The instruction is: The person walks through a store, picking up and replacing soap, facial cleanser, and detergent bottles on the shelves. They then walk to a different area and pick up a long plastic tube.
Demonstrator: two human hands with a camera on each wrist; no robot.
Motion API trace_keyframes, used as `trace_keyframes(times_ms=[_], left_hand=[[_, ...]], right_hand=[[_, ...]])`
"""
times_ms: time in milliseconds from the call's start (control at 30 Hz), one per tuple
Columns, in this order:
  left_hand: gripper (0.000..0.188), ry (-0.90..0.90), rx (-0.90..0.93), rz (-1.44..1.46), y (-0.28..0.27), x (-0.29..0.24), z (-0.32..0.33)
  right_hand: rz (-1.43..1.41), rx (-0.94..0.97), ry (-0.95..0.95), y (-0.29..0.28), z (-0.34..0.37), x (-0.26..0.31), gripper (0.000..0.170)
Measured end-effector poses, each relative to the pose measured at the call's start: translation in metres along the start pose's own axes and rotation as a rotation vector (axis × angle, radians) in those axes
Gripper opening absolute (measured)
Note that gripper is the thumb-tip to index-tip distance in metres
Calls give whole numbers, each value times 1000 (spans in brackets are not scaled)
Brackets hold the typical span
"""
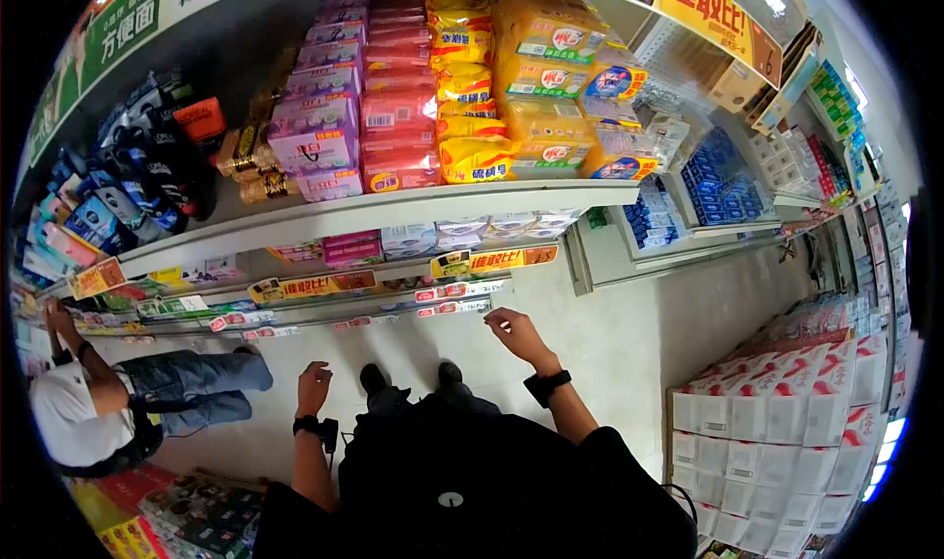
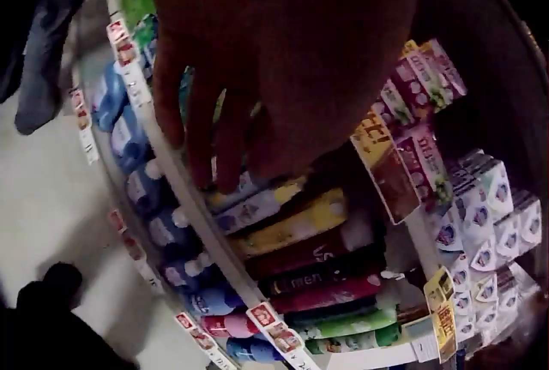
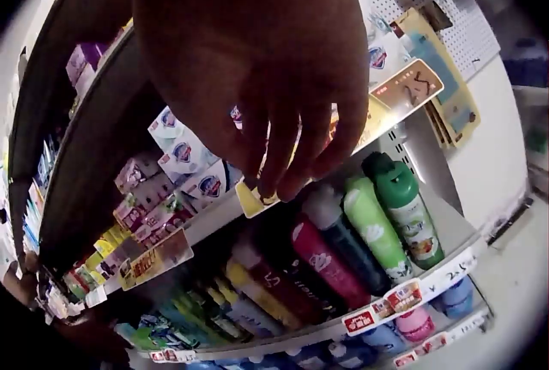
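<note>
My left hand (image 1: 313, 389) hangs in front of the shelving with its fingers loosely bent and nothing in them. Further right, my right hand (image 1: 521, 336) reaches a little forward, also with nothing in it, near the end of the lower shelves. In the left wrist view, the left hand (image 2: 283, 61) overlaps a row of bottles (image 2: 300, 224) on a lower shelf. Boxed white soaps (image 3: 193, 160) and a green bottle (image 3: 412, 216) show around the right hand (image 3: 266, 87) in the right wrist view.
Wrapped purple soap packs (image 1: 315, 131), red packs (image 1: 398, 146) and yellow bags (image 1: 477, 156) fill the upper shelf (image 1: 393, 205). At left, another person (image 1: 88, 411) stands by the shelving. Stacked white cartons (image 1: 777, 431) stand at right. Pale floor (image 1: 629, 333) runs between.
</note>
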State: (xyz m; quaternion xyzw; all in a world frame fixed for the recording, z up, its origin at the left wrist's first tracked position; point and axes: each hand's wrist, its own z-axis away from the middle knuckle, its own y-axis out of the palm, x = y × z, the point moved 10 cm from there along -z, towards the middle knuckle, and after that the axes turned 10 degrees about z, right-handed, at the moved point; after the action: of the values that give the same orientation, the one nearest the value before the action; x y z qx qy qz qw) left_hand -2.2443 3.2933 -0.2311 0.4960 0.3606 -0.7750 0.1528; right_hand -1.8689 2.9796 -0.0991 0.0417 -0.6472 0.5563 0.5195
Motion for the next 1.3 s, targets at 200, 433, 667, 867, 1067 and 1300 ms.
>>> trace_keyframes(times_ms=[200, 433, 667, 867, 1067, 1300], left_hand=[[25, -304, -30, 312, 10, 106, 40], [25, -786, 94, 619, 24, 220, 104], [23, -744, -80, 606, 33, 158, 116], [28, -351, 63, 245, 54, 51, 39], [22, -263, 260, 162, 91, 22, -8], [17, -282, 551, 96, 135, 62, -28]], right_hand=[[50, 121, -5, 42, -2, -42, 17], [204, 299, 325, 114, 83, -243, 31], [-182, 414, 1001, 128, 223, -334, 30], [-269, 166, 875, 116, 200, -352, 28], [-452, -4, 784, 128, 162, -294, 29], [-463, 34, 619, 212, 105, -252, 27]])
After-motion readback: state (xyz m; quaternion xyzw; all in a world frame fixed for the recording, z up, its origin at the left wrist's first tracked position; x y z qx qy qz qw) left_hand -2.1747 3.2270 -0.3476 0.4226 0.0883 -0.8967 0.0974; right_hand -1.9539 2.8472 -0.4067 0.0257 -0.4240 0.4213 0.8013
